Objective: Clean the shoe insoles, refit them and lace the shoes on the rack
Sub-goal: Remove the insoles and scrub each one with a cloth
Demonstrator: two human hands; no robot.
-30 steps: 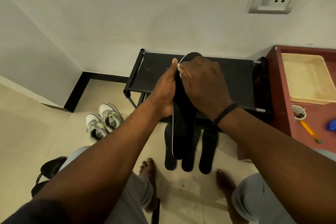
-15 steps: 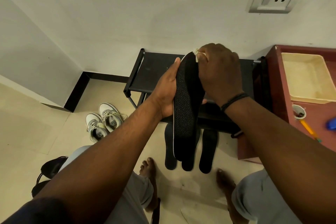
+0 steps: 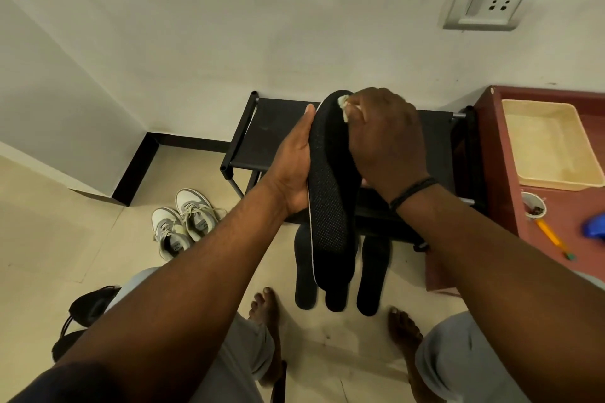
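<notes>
1. The left hand (image 3: 294, 167) holds a black insole (image 3: 329, 190) from the side. The thumb lies along its left edge, and the other fingers are hidden behind it.
2. The insole is up in the air, in front of the black shoe rack (image 3: 271, 137), with its toe end at the top.
3. The right hand (image 3: 383, 137) has its fingers curled tight on a small white cloth (image 3: 343, 103). It presses the cloth on the toe end of the insole.
4. 3 more black insoles (image 3: 373, 275) lie on the floor, just beside each other, under the held one.
5. A pair of white and grey shoes (image 3: 183, 226) sits on the floor to the left of the rack.
6. A red-brown table (image 3: 497, 154) stands right of the rack. On it are a cream tray (image 3: 553, 144) and a small cup (image 3: 533, 204).
</notes>
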